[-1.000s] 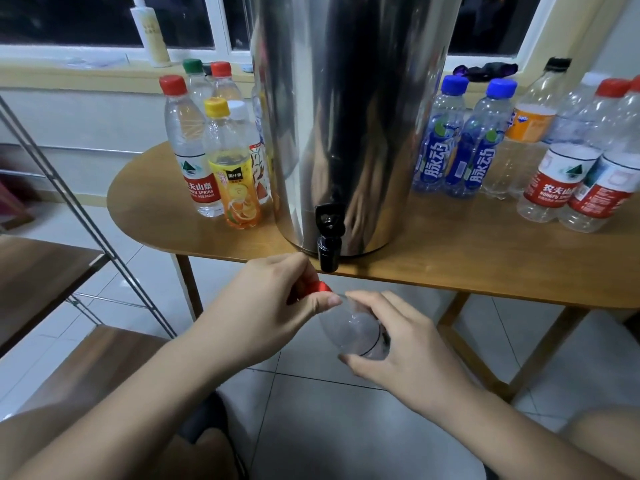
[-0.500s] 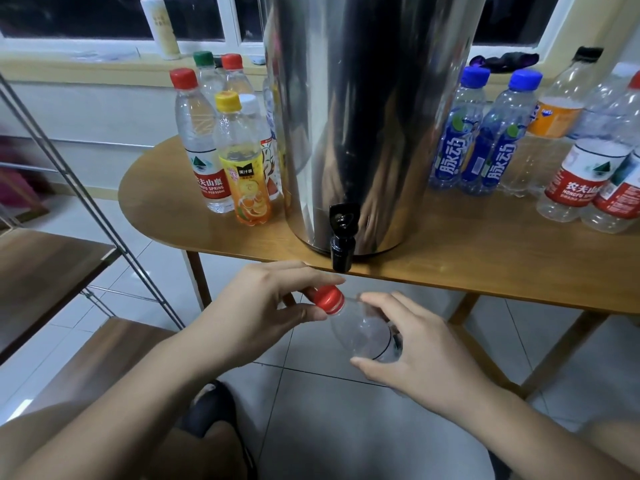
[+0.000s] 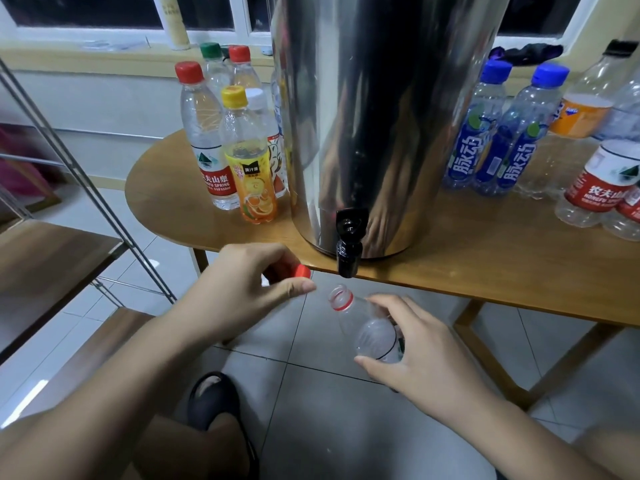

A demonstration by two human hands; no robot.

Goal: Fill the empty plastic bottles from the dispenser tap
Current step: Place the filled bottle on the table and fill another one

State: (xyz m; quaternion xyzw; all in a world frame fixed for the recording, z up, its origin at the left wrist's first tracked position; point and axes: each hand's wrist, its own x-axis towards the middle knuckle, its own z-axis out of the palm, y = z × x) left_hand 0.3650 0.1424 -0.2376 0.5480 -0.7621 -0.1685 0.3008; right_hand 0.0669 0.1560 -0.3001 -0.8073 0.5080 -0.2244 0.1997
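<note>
Steel dispenser point(image 3: 377, 116), one black tap point(image 3: 349, 244): below it, right hand point(image 3: 419, 351) grips one open bottle point(image 3: 363, 323); left hand point(image 3: 242, 285) pinches one red cap point(image 3: 300, 271).

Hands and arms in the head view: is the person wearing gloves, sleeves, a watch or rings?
Nothing is worn on either. The left hand and right hand are bare, without gloves, and no rings show on the fingers. Both forearms are bare to the frame edge: no sleeves, watch or wristband in view. The nails are short and unpainted.
</note>
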